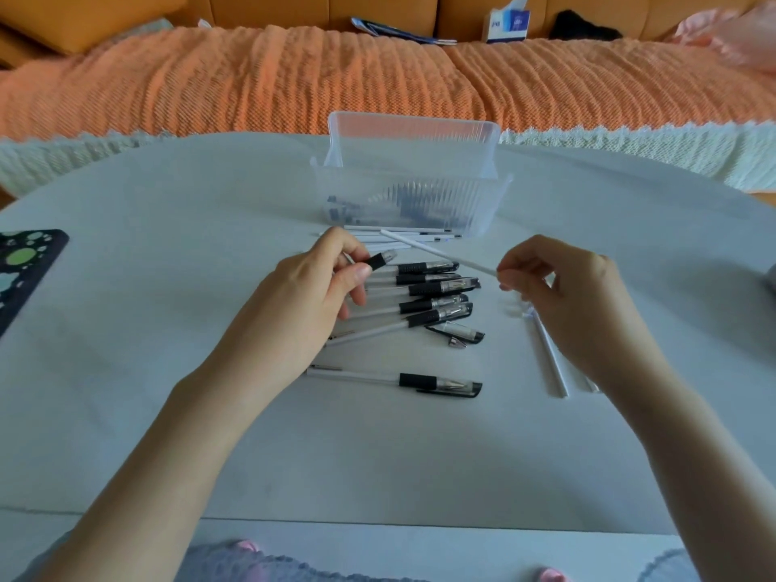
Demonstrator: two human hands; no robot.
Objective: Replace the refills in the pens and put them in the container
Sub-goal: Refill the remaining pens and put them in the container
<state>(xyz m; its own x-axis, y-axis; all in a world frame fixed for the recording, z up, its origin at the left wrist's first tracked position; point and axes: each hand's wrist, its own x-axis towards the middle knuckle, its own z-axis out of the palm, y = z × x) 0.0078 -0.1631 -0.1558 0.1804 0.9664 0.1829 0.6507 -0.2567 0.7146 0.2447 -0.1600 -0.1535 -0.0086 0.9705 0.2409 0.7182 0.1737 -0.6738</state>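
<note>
- Grip: left hand (308, 296) closed on a pen barrel (380, 260) at its black rubber sleeve, open end pointing right; right hand (558, 287) pinching the near end of a white refill (436, 252), its far end lying toward the container.
- Far left: dark patterned item (25, 266) with green spots at the table (168, 245) edge; no legible writing.
- Centre: loose pens (428, 296) in a rough row under and beside the left hand, one capped pen (436, 384) nearer the person, a separate cap (460, 331) between.
- Behind: clear ribbed container (413, 191), dark pens inside; further refills (399, 237) just in front of it.
- Right: white tubes (550, 359) below the right hand.
- Handling, judged: refill light, thin, slightly flexible, liable to bend; best pinched near the end. Barrel light and rigid; rubber sleeve is the non-slip hold.
- Writing: blue-and-white box (506, 25) on the sofa; print unreadable.
</note>
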